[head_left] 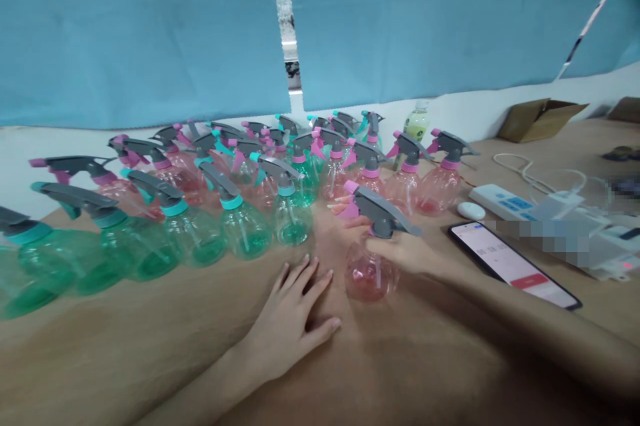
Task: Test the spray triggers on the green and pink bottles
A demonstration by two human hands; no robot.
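I am laying my left hand (293, 319) palm down on the smooth brown tabletop (200, 359), its fingers parted and holding nothing. Just beyond its fingertips and to the right, I am closing my right hand (400, 251) around the neck of a rounded, see-through pink plastic spray bottle with a grey head and pink trigger (367, 276). The bottle is standing roughly upright in my grip, nozzle pointing left; whether its base is touching the table I cannot tell.

To the right of that forearm, a black-edged phone with a lit screen and a red bar (515, 266) is lying face up. To my left, a slanting row of see-through green plastic spray bottles with grey heads and teal collars (245, 229) is running away from me. Beyond the phone, a small white rounded object (471, 211) is sitting just beside a white power strip with blue markings (503, 201).

Farther back, more pink spray bottles (440, 189) are crowding together among green ones. Behind them a clear bottle with a pale green label (417, 125) is standing, an open brown cardboard box (535, 121) is resting to its right, and blue cloth sheets (175, 33) are hanging across the back.
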